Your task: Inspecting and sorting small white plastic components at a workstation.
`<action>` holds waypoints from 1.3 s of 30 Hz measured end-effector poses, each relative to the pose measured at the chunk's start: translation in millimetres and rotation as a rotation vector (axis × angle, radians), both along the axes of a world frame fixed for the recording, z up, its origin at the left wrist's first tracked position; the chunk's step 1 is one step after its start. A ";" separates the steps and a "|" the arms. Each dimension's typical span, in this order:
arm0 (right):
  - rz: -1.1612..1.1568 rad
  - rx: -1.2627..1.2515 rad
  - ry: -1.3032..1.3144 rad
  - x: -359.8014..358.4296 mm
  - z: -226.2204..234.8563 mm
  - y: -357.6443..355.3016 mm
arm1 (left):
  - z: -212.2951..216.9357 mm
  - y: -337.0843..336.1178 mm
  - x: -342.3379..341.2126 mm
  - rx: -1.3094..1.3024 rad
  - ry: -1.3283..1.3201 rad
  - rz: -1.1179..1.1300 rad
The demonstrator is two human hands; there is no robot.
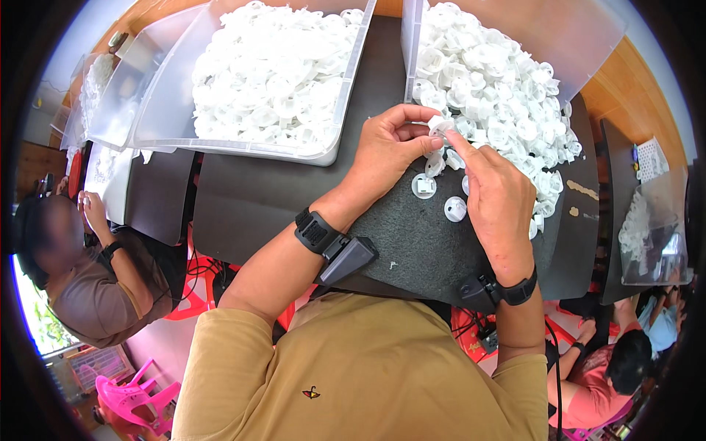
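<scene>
My left hand (386, 151) and my right hand (498, 197) meet over a dark felt mat (419, 242), both pinching one small white round plastic part (441, 126) between the fingertips. Two similar white discs (423, 186) (455, 209) lie loose on the mat just below my hands. A big heap of the same white parts (500, 95) spills from a clear bin at the right onto the mat. Each wrist carries a black band with a dark device.
A second clear bin (272, 70) full of white parts stands at the back left, with an empty clear bin (132, 95) beside it. A seated person (88, 272) works at the left, another person (610, 367) at the lower right. Pink plastic chairs (132, 397) stand below.
</scene>
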State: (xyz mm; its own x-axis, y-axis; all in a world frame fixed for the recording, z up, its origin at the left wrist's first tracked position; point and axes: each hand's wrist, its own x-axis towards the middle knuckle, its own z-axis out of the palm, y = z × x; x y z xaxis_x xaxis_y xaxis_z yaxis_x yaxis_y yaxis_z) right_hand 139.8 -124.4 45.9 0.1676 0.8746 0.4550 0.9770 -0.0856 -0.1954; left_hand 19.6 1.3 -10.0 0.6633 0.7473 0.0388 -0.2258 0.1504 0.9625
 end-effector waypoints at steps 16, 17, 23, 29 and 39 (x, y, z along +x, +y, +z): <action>0.055 -0.142 -0.145 2.1 11.8 -6.3 | 0.1 -4.6 -1.1 0.135 0.108 -0.021; 0.050 -0.154 -0.165 1.4 11.8 -6.9 | 0.1 -5.2 -0.9 0.138 0.109 -0.022; 0.037 -0.148 -0.249 -1.9 9.4 -8.0 | -2.0 -5.7 2.3 0.222 0.159 0.017; 0.022 -0.151 -0.261 -4.4 8.9 -7.1 | 5.6 -9.2 1.6 0.223 0.192 0.011; 0.095 0.090 0.312 14.1 13.8 -7.9 | 2.6 0.2 -2.6 -0.161 -0.154 -0.042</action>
